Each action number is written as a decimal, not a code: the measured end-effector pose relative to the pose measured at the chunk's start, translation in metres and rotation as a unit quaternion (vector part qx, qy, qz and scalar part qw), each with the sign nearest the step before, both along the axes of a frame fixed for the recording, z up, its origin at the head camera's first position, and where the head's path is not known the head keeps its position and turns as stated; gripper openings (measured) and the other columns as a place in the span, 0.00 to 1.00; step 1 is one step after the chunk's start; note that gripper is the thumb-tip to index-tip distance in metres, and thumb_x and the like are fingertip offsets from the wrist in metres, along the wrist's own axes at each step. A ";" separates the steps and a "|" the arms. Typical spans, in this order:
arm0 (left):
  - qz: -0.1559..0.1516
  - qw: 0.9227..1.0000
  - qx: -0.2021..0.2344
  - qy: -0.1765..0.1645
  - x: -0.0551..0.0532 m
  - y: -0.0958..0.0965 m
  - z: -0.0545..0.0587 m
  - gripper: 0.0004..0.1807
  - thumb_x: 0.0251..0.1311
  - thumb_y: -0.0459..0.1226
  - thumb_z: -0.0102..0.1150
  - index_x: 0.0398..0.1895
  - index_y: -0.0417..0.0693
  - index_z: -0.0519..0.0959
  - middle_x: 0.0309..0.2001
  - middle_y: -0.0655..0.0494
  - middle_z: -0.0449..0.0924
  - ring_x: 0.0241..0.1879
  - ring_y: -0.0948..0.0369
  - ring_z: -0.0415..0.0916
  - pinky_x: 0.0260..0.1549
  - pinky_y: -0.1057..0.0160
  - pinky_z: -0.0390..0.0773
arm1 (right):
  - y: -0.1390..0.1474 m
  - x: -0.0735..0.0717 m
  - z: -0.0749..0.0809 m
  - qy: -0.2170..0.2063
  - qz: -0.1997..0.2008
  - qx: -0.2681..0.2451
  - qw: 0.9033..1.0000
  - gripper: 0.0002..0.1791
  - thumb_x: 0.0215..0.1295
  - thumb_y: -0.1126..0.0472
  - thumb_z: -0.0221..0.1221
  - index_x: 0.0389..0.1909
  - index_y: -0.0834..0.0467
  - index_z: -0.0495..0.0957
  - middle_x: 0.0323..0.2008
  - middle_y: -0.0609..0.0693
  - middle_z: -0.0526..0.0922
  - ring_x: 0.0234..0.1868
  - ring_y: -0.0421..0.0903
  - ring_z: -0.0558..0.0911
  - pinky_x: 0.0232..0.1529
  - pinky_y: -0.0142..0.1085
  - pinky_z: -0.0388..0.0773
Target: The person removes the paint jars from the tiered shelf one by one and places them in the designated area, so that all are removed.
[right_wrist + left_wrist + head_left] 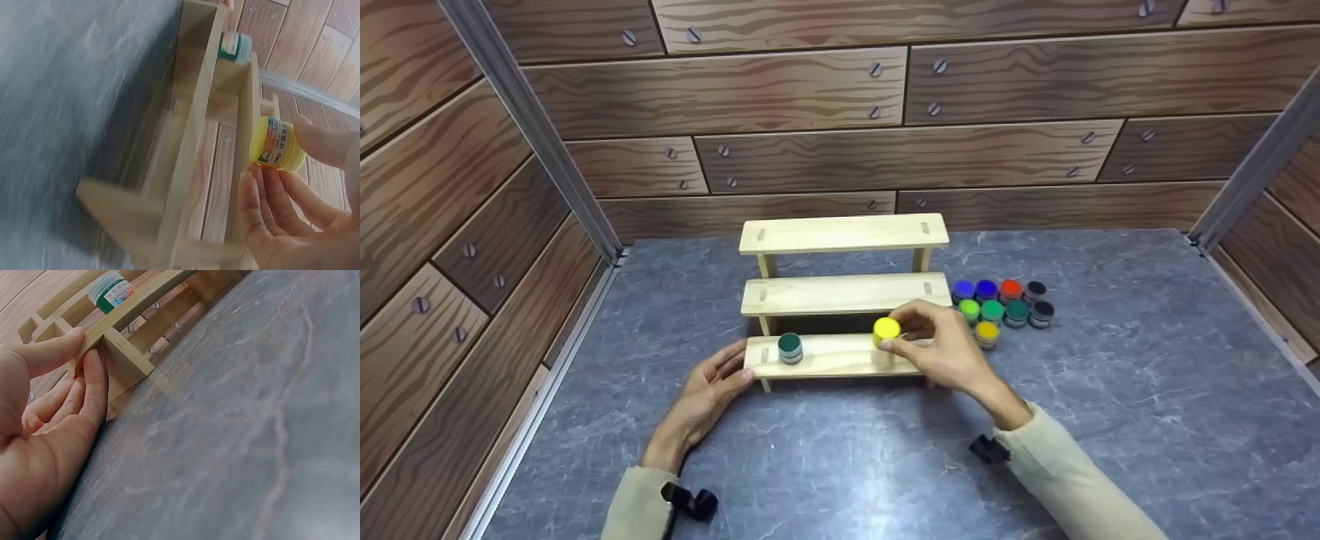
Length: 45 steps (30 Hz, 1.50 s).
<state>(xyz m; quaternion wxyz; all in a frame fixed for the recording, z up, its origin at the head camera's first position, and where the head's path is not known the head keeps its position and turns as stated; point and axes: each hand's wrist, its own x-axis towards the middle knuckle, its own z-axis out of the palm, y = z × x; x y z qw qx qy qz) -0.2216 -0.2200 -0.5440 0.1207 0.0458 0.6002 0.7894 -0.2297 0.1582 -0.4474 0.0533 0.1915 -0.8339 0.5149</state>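
My right hand (949, 349) pinches a small yellow paint jar (886, 331) between thumb and fingers, over the right part of the lowest step of a three-tier wooden stand (840, 366). In the right wrist view this jar (275, 144) shows its printed label and appears apart from the step. The left hand (706, 394) grips the left end of the lowest step, thumb on top and fingers beneath, as the left wrist view shows. Near that end a dark green paint jar (790, 348) stands upright on the step; its label (119, 293) faces the left wrist camera.
Right of the stand, several paint jars stand in rows on the grey marbled table: blue (986, 289), red (1011, 290), black (1042, 313), greens (992, 311) and a darker yellow (987, 334). The middle step (847, 295) and top step (844, 234) rise behind. Wood-patterned walls (810, 90) surround the table.
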 end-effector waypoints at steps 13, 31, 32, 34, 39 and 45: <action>0.000 1.000 0.004 -0.007 -0.001 -0.001 -0.002 0.42 0.73 0.25 0.59 0.84 0.31 0.50 0.83 0.31 0.52 0.68 0.59 0.74 0.65 0.65 0.79 | 0.053 -0.001 0.003 0.023 -0.044 0.020 0.999 0.17 0.59 0.61 0.79 0.46 0.61 0.87 0.42 0.55 0.91 0.42 0.49 0.89 0.45 0.33 0.88; -0.005 1.000 0.002 -0.003 0.000 -0.001 -0.001 0.41 0.73 0.25 0.58 0.84 0.31 0.50 0.83 0.31 0.52 0.69 0.58 0.73 0.65 0.66 0.78 | 0.107 -0.003 0.000 0.003 -0.092 0.036 0.995 0.22 0.64 0.61 0.76 0.54 0.66 0.84 0.49 0.61 0.89 0.45 0.45 0.88 0.46 0.27 0.86; -0.005 1.000 0.003 -0.003 0.000 -0.001 0.000 0.41 0.73 0.25 0.58 0.84 0.31 0.50 0.83 0.31 0.52 0.69 0.58 0.73 0.66 0.65 0.78 | 0.109 -0.003 0.000 0.004 -0.095 0.038 0.995 0.22 0.64 0.61 0.76 0.54 0.66 0.84 0.49 0.62 0.89 0.44 0.44 0.88 0.45 0.27 0.86; -0.004 1.000 0.003 -0.004 0.000 -0.001 -0.001 0.41 0.73 0.25 0.58 0.84 0.31 0.50 0.83 0.31 0.52 0.69 0.58 0.73 0.67 0.65 0.78 | 0.114 -0.002 -0.002 0.008 -0.103 0.048 0.993 0.22 0.65 0.60 0.76 0.55 0.66 0.84 0.49 0.62 0.89 0.43 0.41 0.87 0.45 0.26 0.86; 0.002 1.000 0.001 -0.008 0.001 -0.001 0.000 0.41 0.73 0.25 0.58 0.84 0.31 0.51 0.83 0.32 0.52 0.69 0.58 0.73 0.66 0.65 0.78 | 0.127 -0.003 -0.006 0.012 -0.122 0.064 0.990 0.21 0.66 0.59 0.75 0.55 0.65 0.84 0.49 0.63 0.89 0.43 0.35 0.86 0.46 0.24 0.84; 0.001 1.000 -0.004 -0.008 0.000 -0.001 0.000 0.41 0.73 0.25 0.59 0.84 0.32 0.51 0.83 0.33 0.53 0.68 0.59 0.74 0.63 0.66 0.79 | 0.141 -0.004 -0.010 0.010 -0.144 0.074 0.987 0.22 0.67 0.57 0.75 0.55 0.65 0.84 0.49 0.63 0.89 0.42 0.30 0.84 0.45 0.20 0.82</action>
